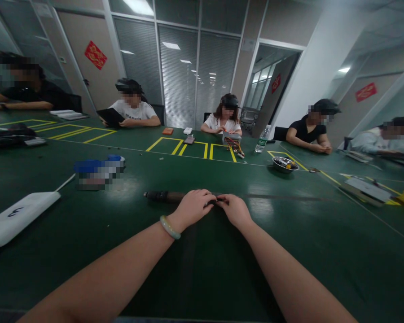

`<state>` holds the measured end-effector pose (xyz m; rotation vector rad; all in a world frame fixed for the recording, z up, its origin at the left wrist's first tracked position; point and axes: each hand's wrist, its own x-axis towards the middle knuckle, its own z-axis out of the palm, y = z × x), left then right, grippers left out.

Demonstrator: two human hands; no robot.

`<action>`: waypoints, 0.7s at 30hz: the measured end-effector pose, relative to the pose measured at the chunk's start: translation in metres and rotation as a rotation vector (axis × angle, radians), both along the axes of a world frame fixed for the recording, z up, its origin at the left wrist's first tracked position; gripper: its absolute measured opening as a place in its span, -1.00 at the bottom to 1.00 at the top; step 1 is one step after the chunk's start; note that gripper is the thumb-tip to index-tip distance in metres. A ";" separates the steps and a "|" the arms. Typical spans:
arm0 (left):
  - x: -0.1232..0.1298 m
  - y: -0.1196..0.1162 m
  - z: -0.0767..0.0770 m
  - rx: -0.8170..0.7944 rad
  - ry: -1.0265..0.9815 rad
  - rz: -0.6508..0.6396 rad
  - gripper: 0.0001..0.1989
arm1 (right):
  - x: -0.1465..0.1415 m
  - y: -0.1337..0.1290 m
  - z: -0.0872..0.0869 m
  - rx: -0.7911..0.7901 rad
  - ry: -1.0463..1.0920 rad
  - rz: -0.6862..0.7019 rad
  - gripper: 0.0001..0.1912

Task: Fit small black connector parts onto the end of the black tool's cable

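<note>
A dark, stick-shaped electric screwdriver (161, 196) lies across the green table, its narrow metal tip pointing left. My left hand (195, 205), a pale green bangle on its wrist, is closed over its right-hand end. Right beside it, my right hand (234, 210) is closed too, with fingertips pinched at a small dark part by the left fingers. Whether that part belongs to the screwdriver is hidden by the fingers.
A white power bank (22, 219) with a cable lies to the left, near a blurred-out blue item (99, 171). Farther off are a metal bowl (285, 165), a water bottle (262, 140) and a grey box with coloured wires (231, 140). Several people sit around the table.
</note>
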<state>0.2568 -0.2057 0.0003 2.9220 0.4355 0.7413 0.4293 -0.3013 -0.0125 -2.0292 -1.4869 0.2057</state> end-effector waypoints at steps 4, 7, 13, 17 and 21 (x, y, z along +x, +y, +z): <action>0.001 0.001 0.000 -0.002 0.013 0.007 -0.76 | 0.002 -0.005 0.001 0.001 0.047 0.018 -0.75; 0.001 0.002 0.001 -0.003 0.017 0.004 -0.76 | 0.005 -0.006 0.000 0.006 0.096 0.009 -0.76; 0.001 0.002 0.001 -0.005 0.027 0.005 -0.76 | 0.004 -0.008 0.002 -0.025 0.070 -0.014 -0.77; 0.000 0.001 0.002 -0.013 0.025 0.011 -0.77 | 0.002 -0.009 0.004 -0.026 0.039 -0.069 -0.89; 0.001 0.001 0.001 -0.026 0.010 0.019 -0.80 | 0.002 -0.011 0.002 -0.022 0.101 -0.077 -0.91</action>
